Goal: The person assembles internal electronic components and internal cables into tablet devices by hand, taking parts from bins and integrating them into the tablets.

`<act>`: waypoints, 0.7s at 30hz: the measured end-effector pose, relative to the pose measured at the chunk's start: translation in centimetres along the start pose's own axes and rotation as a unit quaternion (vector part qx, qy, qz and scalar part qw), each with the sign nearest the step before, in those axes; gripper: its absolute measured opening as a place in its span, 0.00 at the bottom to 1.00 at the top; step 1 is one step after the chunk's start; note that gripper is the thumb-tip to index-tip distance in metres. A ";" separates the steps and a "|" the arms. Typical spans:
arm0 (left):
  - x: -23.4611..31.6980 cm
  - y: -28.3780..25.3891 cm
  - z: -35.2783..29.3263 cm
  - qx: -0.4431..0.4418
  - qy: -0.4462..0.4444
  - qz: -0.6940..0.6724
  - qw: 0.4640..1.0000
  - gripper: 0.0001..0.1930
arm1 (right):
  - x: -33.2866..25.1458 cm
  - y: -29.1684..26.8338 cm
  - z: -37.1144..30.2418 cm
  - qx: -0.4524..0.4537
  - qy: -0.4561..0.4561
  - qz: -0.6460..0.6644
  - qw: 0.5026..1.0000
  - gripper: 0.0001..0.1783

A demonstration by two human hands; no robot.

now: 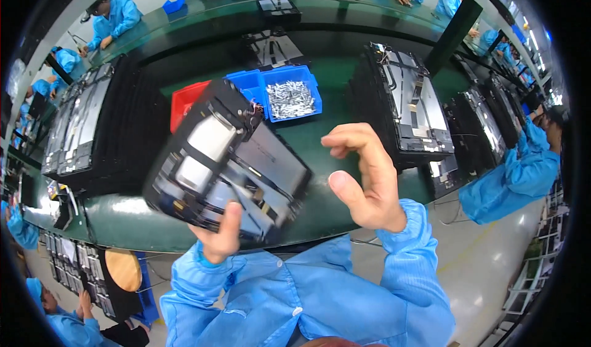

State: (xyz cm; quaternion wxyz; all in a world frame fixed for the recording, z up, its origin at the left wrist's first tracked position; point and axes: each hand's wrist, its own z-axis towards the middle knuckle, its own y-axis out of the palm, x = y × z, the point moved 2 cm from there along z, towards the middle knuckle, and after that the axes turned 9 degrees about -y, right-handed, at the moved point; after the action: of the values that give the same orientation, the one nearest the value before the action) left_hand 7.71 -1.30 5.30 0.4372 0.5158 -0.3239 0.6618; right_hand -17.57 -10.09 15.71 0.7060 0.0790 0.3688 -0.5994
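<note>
My left hand (pixel 220 235) grips the near edge of an opened tablet (pixel 261 156), thumb on top and the other fingers hidden beneath. The tablet is tilted above the bench, its inner side with silver panels, black strips and ribbon cables facing up; its edges are slightly blurred. To its right my right hand (pixel 368 179) is raised, fingers curved and thumb apart, with nothing in it. Behind the tablet stands a blue bin (pixel 292 95) full of small silver parts, beside another blue bin (pixel 246 83) and a red bin (pixel 186 101) partly covered by the tablet.
Tall stacks of similar tablet units stand at left (pixel 80 122) and right (pixel 414 104) of the green bench (pixel 129 221). A flat grey panel (pixel 274 48) lies behind the bins. A dark post (pixel 455 33) rises at back right. Co-workers in blue sit around.
</note>
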 end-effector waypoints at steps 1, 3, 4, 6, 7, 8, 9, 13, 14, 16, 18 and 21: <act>2.3 0.6 0.6 -0.036 -0.098 -0.133 0.986 0.23 | -0.5 -0.9 -0.2 -0.056 0.027 -0.085 0.994 0.27; 5.0 2.5 1.6 -0.101 -0.246 -0.276 0.923 0.21 | -1.3 -1.0 -1.8 -0.087 0.129 -0.057 0.986 0.30; 5.0 2.7 2.1 -0.132 -0.272 -0.230 0.925 0.22 | -2.0 -1.0 -2.6 -0.054 0.185 0.044 0.980 0.29; 5.6 5.1 3.6 -0.206 -0.251 -0.212 0.922 0.24 | -2.3 -2.0 -4.9 0.048 0.270 0.110 0.955 0.29; 5.0 5.9 4.3 -0.253 -0.246 -0.183 0.918 0.25 | -2.4 -3.1 -5.3 0.096 0.271 0.100 0.953 0.29; 4.9 6.4 5.2 -0.307 -0.230 -0.167 0.908 0.27 | -2.3 -4.9 -5.8 0.142 0.266 0.044 0.952 0.28; 4.9 6.8 5.7 -0.358 -0.211 -0.151 0.897 0.28 | -2.3 -7.1 -6.4 0.187 0.259 -0.012 0.948 0.27; 0.2 7.1 6.2 -0.366 -0.265 -0.023 0.892 0.30 | -1.4 -15.8 -3.9 0.321 0.272 -0.047 0.906 0.28; -1.4 6.9 6.4 -0.340 -0.292 0.011 0.894 0.29 | -0.5 -17.3 -3.4 0.326 0.292 -0.041 0.898 0.27; -4.0 6.6 6.6 -0.312 -0.300 0.025 0.901 0.27 | 1.0 -19.5 -2.9 0.354 0.323 -0.025 0.877 0.23; -4.8 6.5 6.7 -0.277 -0.309 0.040 0.909 0.24 | 2.7 -21.9 -3.6 0.294 0.338 0.018 0.894 0.22; -4.3 6.3 6.7 -0.279 -0.307 0.042 0.909 0.23 | 3.3 -21.9 -3.7 0.237 0.364 0.056 0.899 0.19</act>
State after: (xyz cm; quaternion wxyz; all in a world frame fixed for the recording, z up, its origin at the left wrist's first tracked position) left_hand 5.00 -10.85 2.99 0.4134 0.5366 -0.6351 0.3712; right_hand -38.92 -16.55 18.32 0.5154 0.4777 0.4418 -0.5576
